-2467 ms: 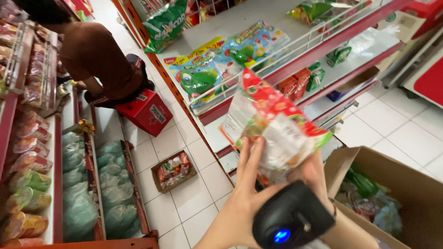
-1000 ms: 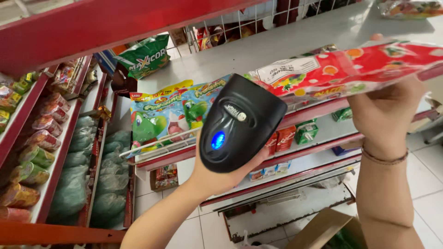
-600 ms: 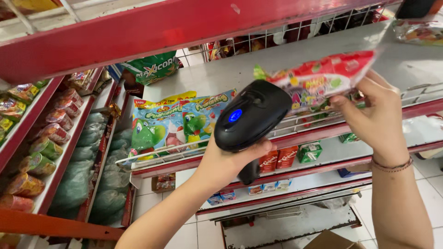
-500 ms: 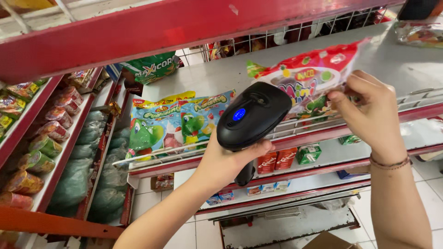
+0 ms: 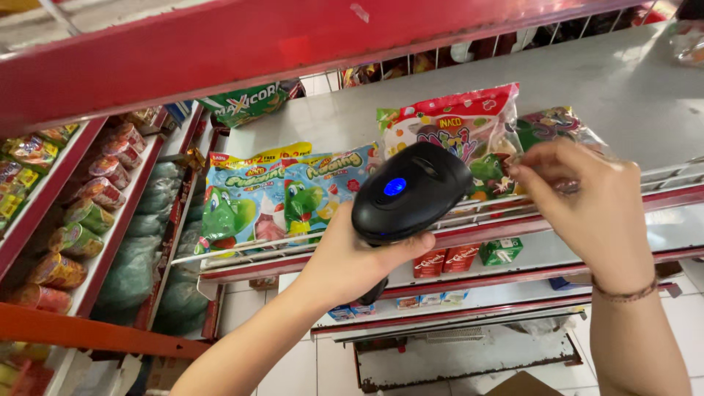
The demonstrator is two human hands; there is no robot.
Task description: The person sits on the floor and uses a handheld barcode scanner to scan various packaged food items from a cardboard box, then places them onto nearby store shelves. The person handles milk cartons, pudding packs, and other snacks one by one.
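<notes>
Scanning step, by judgement: left hand [image 5: 352, 260] clamped on black scanner [image 5: 411, 192]; right hand [image 5: 587, 209] pinching jelly bag [image 5: 447, 132] on grey shelf [image 5: 623, 95]. Next: beam onto barcode.

Head view, close above shelf [image 5: 631, 81]

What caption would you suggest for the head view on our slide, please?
Left hand grips a black handheld scanner while right hand touches a red-topped snack bag lying on a grey shelf.
</notes>
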